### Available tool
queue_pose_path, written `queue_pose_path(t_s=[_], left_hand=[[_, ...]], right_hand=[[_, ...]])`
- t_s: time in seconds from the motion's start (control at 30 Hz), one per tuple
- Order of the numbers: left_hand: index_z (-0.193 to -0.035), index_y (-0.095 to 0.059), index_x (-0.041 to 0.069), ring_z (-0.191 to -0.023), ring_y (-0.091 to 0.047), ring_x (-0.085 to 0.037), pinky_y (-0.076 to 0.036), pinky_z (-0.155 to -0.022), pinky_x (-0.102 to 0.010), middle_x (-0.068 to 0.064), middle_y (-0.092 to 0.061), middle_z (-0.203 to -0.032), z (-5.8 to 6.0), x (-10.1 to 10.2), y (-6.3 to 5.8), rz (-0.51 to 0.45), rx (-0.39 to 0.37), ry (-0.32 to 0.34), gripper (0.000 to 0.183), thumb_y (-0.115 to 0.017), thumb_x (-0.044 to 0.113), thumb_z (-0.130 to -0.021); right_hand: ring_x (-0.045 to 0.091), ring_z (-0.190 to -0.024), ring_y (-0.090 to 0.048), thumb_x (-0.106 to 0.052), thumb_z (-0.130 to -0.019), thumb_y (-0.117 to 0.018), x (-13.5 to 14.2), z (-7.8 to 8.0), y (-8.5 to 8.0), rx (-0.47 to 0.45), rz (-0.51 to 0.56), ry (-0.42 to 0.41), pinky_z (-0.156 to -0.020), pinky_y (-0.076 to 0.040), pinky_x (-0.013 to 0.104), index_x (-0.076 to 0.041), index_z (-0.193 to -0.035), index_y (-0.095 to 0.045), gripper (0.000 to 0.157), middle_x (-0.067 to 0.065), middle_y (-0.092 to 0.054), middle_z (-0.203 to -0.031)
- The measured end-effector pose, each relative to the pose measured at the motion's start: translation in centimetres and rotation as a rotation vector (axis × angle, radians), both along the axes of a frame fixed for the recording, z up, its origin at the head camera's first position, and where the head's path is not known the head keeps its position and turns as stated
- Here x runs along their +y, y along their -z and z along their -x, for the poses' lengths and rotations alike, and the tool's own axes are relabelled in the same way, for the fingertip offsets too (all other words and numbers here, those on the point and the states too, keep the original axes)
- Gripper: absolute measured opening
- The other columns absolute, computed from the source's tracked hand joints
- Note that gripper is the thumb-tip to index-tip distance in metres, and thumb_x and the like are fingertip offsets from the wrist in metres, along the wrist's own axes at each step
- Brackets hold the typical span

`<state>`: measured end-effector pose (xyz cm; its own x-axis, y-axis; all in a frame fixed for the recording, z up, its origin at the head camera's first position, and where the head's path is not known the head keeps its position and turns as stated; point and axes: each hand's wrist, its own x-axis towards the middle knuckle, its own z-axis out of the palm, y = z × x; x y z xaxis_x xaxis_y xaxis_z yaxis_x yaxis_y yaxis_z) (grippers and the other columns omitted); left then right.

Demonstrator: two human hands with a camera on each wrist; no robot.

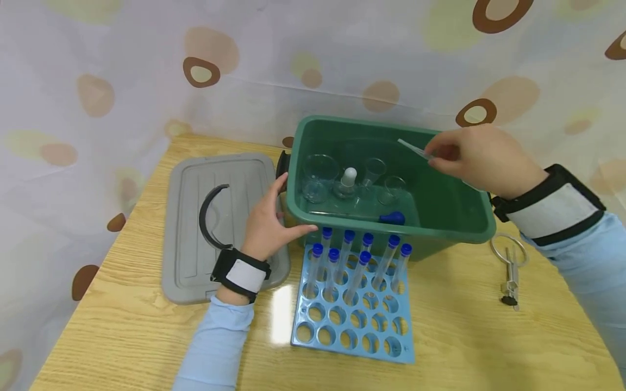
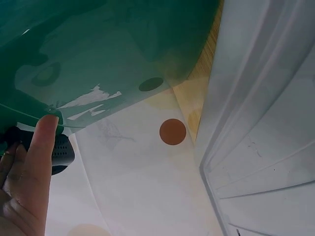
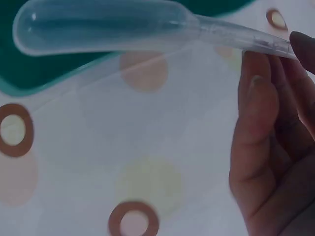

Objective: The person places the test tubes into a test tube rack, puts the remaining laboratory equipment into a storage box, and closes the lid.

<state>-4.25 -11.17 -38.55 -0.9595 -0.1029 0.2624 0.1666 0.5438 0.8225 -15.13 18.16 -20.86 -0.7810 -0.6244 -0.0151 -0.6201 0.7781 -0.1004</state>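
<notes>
My right hand (image 1: 489,160) pinches a clear plastic dropper (image 3: 113,27) by its narrow stem, over the right part of the green bin (image 1: 455,234). The dropper's wide bulb points away from the fingers in the right wrist view. My left hand (image 1: 264,225) grips the bin's left front corner. Its thumb lies at the front rim and other fingers are by the black handle (image 2: 63,151). Inside the bin stand clear beakers (image 1: 320,165), a small glass vessel with a white top (image 1: 349,176), a funnel-shaped clear vessel (image 1: 374,169) and a blue rubber bulb (image 1: 393,218).
A light-blue rack (image 1: 349,326) before the bin holds several blue-capped test tubes (image 1: 356,279). The grey lid (image 1: 188,217) with a black handle lies on the left. A metal ring clamp (image 1: 511,271) rests on the wooden table (image 1: 464,331) at the right.
</notes>
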Motion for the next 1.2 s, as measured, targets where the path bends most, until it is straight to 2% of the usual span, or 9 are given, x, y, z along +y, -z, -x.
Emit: queue_pose_path(t_s=[0.17, 0.27, 0.4, 0.53, 0.73, 0.9, 0.97, 1.1, 1.2], left_hand=[[-0.147, -0.026, 0.013, -0.09, -0.062, -0.031, -0.054, -0.076, -0.041, -0.014, -0.05, -0.136, -0.1, 0.6, 0.1, 0.008, 0.021, 0.006, 0.105, -0.086, 0.033, -0.064], [-0.147, -0.026, 0.013, -0.094, -0.06, -0.028, -0.054, -0.076, -0.042, -0.014, -0.05, -0.135, -0.2, 0.9, 0.0, 0.006, 0.027, 0.011, 0.105, -0.086, 0.033, -0.064], [-0.148, -0.025, 0.014, -0.088, -0.059, -0.025, -0.052, -0.073, -0.039, -0.012, -0.051, -0.134, -0.4, 1.2, 0.0, 0.025, 0.028, 0.006, 0.106, -0.085, 0.035, -0.063], [-0.147, -0.026, 0.014, -0.083, -0.06, -0.024, -0.052, -0.072, -0.037, -0.011, -0.052, -0.134, -0.7, 1.7, -0.1, 0.033, 0.035, 0.001, 0.106, -0.086, 0.036, -0.063], [-0.147, -0.027, 0.014, -0.087, -0.06, -0.024, -0.053, -0.072, -0.039, -0.011, -0.051, -0.135, -1.1, 2.5, -0.3, 0.029, 0.065, 0.014, 0.106, -0.086, 0.036, -0.062], [-0.147, -0.026, 0.014, -0.106, -0.058, -0.025, -0.054, -0.079, -0.04, -0.011, -0.049, -0.137, -1.7, 3.4, -0.5, 0.001, 0.061, 0.055, 0.105, -0.086, 0.034, -0.063], [-0.147, -0.026, 0.014, -0.108, -0.058, -0.026, -0.054, -0.08, -0.041, -0.011, -0.049, -0.137, -1.9, 3.6, -0.7, -0.009, 0.061, 0.065, 0.105, -0.086, 0.034, -0.062], [-0.147, -0.026, 0.014, -0.108, -0.058, -0.026, -0.054, -0.08, -0.042, -0.011, -0.049, -0.137, -2.2, 3.9, -0.9, -0.006, 0.069, 0.079, 0.106, -0.086, 0.035, -0.062], [-0.147, -0.026, 0.014, -0.11, -0.057, -0.026, -0.054, -0.08, -0.041, -0.011, -0.05, -0.136, -2.5, 4.0, -0.9, -0.003, 0.073, 0.083, 0.106, -0.086, 0.035, -0.062]], right_hand=[[0.02, -0.079, -0.065, -0.015, -0.088, -0.062, -3.0, -0.1, 1.6, -0.036, -0.05, -0.127, -0.069, -0.051, 0.041, -0.012, -0.103, -0.069, 0.017, 0.007, -0.07, -0.093], [0.016, -0.071, -0.062, -0.012, -0.087, -0.063, -4.4, -0.4, 2.7, -0.049, -0.087, -0.186, -0.065, -0.051, 0.038, -0.013, -0.1, -0.07, 0.015, 0.005, -0.07, -0.089], [0.013, -0.064, -0.056, -0.008, -0.085, -0.062, -6.0, -0.3, 4.4, -0.062, -0.149, -0.261, -0.063, -0.05, 0.035, -0.011, -0.095, -0.071, 0.014, 0.002, -0.068, -0.079], [0.017, -0.068, -0.061, -0.004, -0.083, -0.063, -7.1, 0.5, 6.7, -0.094, -0.198, -0.346, -0.067, -0.053, 0.037, -0.008, -0.091, -0.072, 0.013, 0.005, -0.069, -0.079], [0.02, -0.07, -0.065, -0.007, -0.079, -0.07, -7.5, 2.1, 10.8, -0.139, -0.283, -0.464, -0.067, -0.054, 0.037, -0.007, -0.084, -0.072, 0.006, 0.006, -0.07, -0.081], [0.016, -0.064, -0.062, -0.006, -0.077, -0.071, -7.0, 2.5, 13.4, -0.167, -0.314, -0.453, -0.063, -0.053, 0.035, -0.009, -0.079, -0.071, 0.004, 0.004, -0.069, -0.075], [0.015, -0.061, -0.06, -0.004, -0.078, -0.069, -6.9, 2.5, 14.1, -0.176, -0.321, -0.44, -0.061, -0.052, 0.034, -0.009, -0.076, -0.07, 0.005, 0.003, -0.067, -0.073], [0.014, -0.059, -0.057, -0.003, -0.08, -0.066, -6.8, 2.1, 14.8, -0.177, -0.35, -0.438, -0.057, -0.05, 0.033, -0.01, -0.073, -0.069, 0.01, 0.003, -0.065, -0.07], [0.011, -0.054, -0.049, -0.003, -0.079, -0.066, -6.9, 1.8, 15.2, -0.164, -0.36, -0.448, -0.051, -0.043, 0.028, -0.011, -0.066, -0.065, 0.014, 0.0, -0.059, -0.064]])
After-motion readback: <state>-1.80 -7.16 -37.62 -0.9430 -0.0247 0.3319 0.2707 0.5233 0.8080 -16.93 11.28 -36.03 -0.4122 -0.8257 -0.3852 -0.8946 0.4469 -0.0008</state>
